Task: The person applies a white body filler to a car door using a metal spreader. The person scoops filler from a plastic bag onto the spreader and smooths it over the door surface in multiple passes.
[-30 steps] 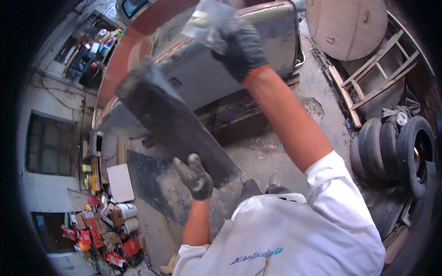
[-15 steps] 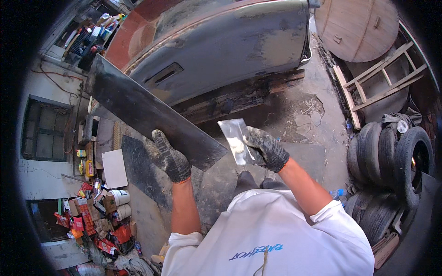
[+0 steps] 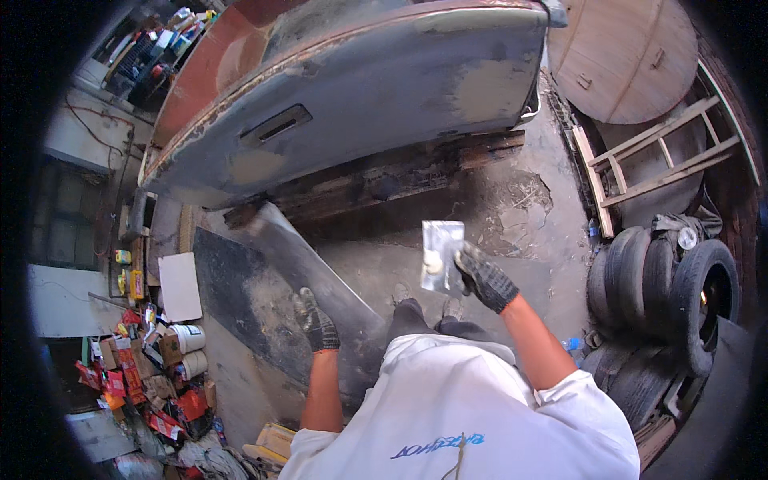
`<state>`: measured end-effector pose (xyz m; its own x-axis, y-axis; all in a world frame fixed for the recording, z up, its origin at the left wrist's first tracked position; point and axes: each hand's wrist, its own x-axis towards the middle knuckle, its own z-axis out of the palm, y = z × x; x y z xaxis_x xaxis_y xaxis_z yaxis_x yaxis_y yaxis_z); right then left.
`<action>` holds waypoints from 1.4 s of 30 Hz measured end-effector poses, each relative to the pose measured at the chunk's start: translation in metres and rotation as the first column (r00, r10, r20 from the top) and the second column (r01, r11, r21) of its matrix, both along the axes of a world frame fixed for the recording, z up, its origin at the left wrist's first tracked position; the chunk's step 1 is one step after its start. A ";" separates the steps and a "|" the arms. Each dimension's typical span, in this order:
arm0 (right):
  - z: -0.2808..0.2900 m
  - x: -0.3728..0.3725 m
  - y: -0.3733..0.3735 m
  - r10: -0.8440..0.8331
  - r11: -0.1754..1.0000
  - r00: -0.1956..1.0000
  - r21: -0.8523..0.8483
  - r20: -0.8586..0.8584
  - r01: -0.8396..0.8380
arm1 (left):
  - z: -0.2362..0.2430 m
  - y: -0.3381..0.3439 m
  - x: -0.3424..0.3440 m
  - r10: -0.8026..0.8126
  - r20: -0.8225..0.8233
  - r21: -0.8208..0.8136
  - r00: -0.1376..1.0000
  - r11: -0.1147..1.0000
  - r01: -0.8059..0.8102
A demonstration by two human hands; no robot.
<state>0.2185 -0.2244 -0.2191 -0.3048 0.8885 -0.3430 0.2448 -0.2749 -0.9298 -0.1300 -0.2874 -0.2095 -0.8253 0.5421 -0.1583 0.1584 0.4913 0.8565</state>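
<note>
My left hand [image 3: 318, 326], in a dark knit glove, is at the near left edge of a long dark flat board [image 3: 300, 256]. The board slants down toward my legs, and some of my fingers are hidden against it. In my gloved right hand [image 3: 486, 278] is a flat metal putty spreader [image 3: 444, 236], held up by its edge. A cream-coloured dab of putty [image 3: 434, 262] sticks to its face. Ahead of both hands stands a grey car body panel [image 3: 360, 104] with filler patches and a recessed slot [image 3: 278, 122].
A dark sheet [image 3: 232, 272] lies on the floor at left, near piled boxes [image 3: 136, 368] and white buckets [image 3: 187, 338]. Timber [image 3: 384, 180] runs below the car panel. Tyres [image 3: 704, 296], a wooden frame [image 3: 664, 164] and a round wooden disc [image 3: 624, 56] stand at right.
The long board has swung down and in toward my legs, with my left hand moving lower. My right hand has shifted right, turning the spreader more upright. The view has shifted slightly.
</note>
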 end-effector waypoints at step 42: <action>-0.146 -0.050 0.023 -0.385 0.638 0.887 -0.620 0.257 0.456 | -0.307 0.329 -0.191 -0.751 -0.362 -0.587 0.553 0.644 0.491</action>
<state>0.1686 -0.2014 -0.3648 0.1096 0.4555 -0.8835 0.0219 -0.8897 -0.4560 -0.3206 0.0414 -0.5168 -0.2969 0.9454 -0.1344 0.9054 0.3234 0.2750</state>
